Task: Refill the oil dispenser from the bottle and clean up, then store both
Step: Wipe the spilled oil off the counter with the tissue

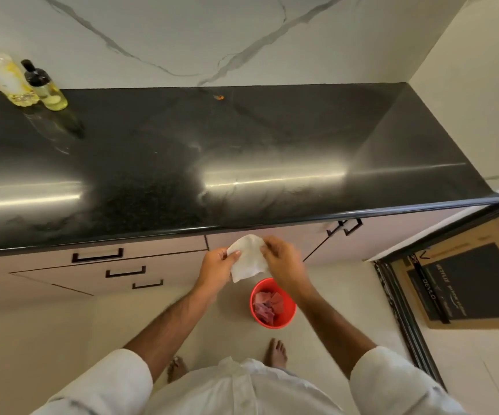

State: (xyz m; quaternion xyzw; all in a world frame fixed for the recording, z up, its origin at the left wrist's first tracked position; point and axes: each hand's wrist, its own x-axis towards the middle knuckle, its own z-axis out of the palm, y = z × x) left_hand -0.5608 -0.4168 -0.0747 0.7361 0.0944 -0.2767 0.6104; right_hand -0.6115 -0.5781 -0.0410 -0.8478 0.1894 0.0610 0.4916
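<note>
A white paper tissue (246,262) hangs between my two hands in front of the counter's edge, above the floor. My left hand (217,266) pinches its left side and my right hand (281,257) pinches its upper right corner. Far back on the left of the black countertop (242,145) stand the clear oil bottle (4,79) with yellow oil and, touching it on the right, the oil dispenser (44,86) with a black top and yellow oil inside.
A red bin (273,304) with pink scraps stands on the floor just below my hands. Drawers with black handles (98,256) run under the counter. A flat cardboard box (463,277) lies at the right. A small orange speck (219,97) sits by the back wall.
</note>
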